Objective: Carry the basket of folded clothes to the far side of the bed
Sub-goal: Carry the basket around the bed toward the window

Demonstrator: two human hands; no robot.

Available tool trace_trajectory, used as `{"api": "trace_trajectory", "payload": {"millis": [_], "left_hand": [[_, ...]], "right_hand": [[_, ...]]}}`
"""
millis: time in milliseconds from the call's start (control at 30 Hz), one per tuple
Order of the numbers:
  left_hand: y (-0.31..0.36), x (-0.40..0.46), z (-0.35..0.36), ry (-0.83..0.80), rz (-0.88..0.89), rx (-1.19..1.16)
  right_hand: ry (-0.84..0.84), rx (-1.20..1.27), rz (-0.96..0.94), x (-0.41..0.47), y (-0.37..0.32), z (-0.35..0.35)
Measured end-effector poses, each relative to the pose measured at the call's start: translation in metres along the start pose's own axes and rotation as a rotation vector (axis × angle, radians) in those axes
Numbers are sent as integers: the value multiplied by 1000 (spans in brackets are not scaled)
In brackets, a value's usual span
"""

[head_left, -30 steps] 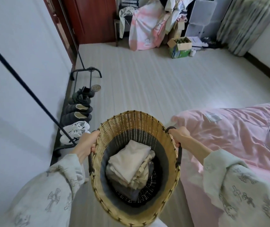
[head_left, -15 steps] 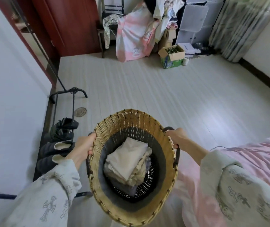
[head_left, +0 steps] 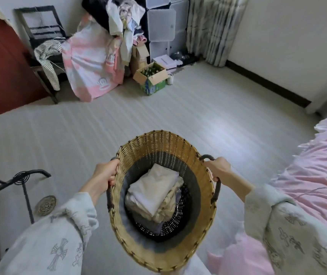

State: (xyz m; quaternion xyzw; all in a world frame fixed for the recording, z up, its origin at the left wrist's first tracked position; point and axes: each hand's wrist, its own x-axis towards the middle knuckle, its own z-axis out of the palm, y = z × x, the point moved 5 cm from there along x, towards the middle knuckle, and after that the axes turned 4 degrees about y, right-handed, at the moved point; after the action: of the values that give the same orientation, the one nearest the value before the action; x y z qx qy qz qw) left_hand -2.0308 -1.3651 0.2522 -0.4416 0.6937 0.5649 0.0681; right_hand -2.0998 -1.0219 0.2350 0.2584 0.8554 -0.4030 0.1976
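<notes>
A woven tan basket (head_left: pixel 158 143) with a dark inner lining hangs in front of me, above the floor. Inside lies a stack of folded clothes (head_left: pixel 154 189), cream and white on top. My left hand (head_left: pixel 105 174) is closed around the dark handle on the basket's left side. My right hand (head_left: pixel 218 168) grips the matching handle on the right. The bed with its pink cover (head_left: pixel 313 171) lies to my right, its corner close to my right arm.
Pale plank floor (head_left: pixel 178 112) stretches ahead. A black rack foot (head_left: pixel 25 175) and a round floor drain (head_left: pixel 45 205) sit at lower left. Far ahead stand a chair, a pink blanket pile (head_left: pixel 91 62), a cardboard box of bottles (head_left: pixel 152 78), white cube shelves and a curtain (head_left: pixel 214 30).
The view has swung right and moved forward past the shoes and rack. The bed has slid toward the right edge. Both hands keep hold of the basket handles.
</notes>
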Motion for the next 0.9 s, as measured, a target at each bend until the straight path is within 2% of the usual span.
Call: {"api": "trace_trajectory", "payload": {"millis": [300, 533, 667, 900], "left_hand": [[157, 131, 160, -146, 25, 118], [267, 174, 292, -268, 53, 226], [339, 202, 386, -355, 100, 274], [448, 243, 574, -530, 211, 422]], "right_hand": [[83, 140, 185, 191, -53, -69], [134, 335, 308, 290, -70, -147], [199, 487, 344, 351, -76, -200], [374, 540, 367, 469, -96, -294]]}}
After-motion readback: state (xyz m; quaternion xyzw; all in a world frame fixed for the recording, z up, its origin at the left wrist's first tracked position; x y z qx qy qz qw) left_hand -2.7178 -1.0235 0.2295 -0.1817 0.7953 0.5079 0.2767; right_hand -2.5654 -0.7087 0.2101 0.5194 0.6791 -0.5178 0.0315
